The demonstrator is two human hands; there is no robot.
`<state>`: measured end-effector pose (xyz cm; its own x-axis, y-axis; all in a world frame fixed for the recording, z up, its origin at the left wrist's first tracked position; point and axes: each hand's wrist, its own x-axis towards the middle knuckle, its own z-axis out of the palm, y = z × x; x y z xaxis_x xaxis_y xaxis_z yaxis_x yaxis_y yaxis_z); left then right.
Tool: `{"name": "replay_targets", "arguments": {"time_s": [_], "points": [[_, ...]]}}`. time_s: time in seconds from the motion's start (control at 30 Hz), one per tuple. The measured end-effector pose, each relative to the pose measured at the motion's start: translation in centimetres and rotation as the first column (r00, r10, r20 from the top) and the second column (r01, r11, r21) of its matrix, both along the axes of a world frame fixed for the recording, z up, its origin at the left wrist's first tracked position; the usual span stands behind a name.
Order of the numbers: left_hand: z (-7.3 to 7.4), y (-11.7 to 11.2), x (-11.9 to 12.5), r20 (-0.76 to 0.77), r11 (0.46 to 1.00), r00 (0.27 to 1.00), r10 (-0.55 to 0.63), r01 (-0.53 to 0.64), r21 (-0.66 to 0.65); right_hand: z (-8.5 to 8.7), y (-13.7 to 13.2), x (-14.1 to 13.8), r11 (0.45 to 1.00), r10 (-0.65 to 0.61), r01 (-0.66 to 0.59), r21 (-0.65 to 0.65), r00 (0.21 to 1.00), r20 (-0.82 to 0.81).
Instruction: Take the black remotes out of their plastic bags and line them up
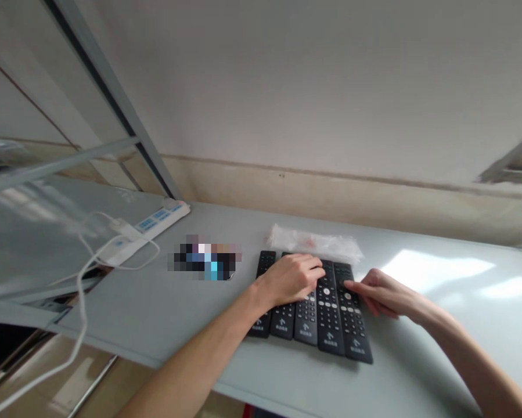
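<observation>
Several black remote controls [329,325] lie side by side in a row on the grey tabletop, their keys facing up. My left hand [292,278] rests across the upper part of the middle ones, its fingers bent and held together, hiding some of their keys. At the right end of the row, my right hand [382,293] has one digit on the face of the outermost remote control [357,337] and its other fingers curled by the side edge. A crumpled clear plastic bag [315,242] lies just behind the row.
Left of the row is a pixelated object [208,260], perhaps a phone. Farther left lies a white power strip [145,232] with a white cable [83,302] that hangs past the table's front edge. A grey metal frame post [125,122] rises near the wall [308,104] behind the table.
</observation>
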<state>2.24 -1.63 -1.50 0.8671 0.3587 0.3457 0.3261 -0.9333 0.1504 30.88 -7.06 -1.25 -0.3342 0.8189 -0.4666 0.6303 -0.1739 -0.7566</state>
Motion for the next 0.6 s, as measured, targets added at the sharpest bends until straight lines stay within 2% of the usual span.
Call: {"name": "replay_targets", "arguments": {"time_s": [0.07,0.13,0.17,0.23,0.3,0.33,0.37,0.47,0.6], "points": [[-0.1,0.1,0.0,0.073,1.0,0.997,-0.01,0.011,-0.023,0.5,-0.1,0.2,0.995,-0.027,0.03,0.097,0.999,-0.032],[-0.2,0.3,-0.1,0.149,0.999,0.989,-0.001,0.008,-0.045,0.8,-0.2,0.2,0.957,-0.143,0.179,0.229,0.976,-0.165],[-0.3,0.4,-0.1,0.174,0.999,0.985,0.014,-0.005,-0.052,0.7,-0.3,0.0,0.908,-0.222,0.294,0.3,0.942,-0.252],[-0.4,0.5,0.0,0.199,0.997,0.979,0.053,-0.041,-0.06,0.4,-0.5,-0.7,0.742,-0.378,0.524,0.419,0.843,-0.384],[-0.5,0.5,0.1,0.212,0.997,0.975,0.064,-0.054,-0.056,-0.3,-0.6,-1.7,0.571,-0.478,0.628,0.529,0.778,-0.407],[-0.5,0.5,0.2,0.221,0.997,0.973,0.059,-0.049,-0.051,-0.6,-0.7,-2.2,0.518,-0.497,0.624,0.585,0.776,-0.387],[-0.4,0.4,0.2,0.231,0.998,0.972,0.051,-0.041,-0.047,-0.9,-0.8,-2.7,0.491,-0.496,0.596,0.636,0.791,-0.358],[-0.1,0.0,0.4,0.251,0.999,0.967,0.045,-0.04,-0.026,-1.3,-1.1,-3.7,0.47,-0.438,0.485,0.738,0.853,-0.282],[0.4,-0.4,0.3,0.194,0.997,0.978,0.074,-0.076,0.002,-1.4,-1.3,-3.8,0.452,-0.37,0.397,0.799,0.898,-0.237]]}}
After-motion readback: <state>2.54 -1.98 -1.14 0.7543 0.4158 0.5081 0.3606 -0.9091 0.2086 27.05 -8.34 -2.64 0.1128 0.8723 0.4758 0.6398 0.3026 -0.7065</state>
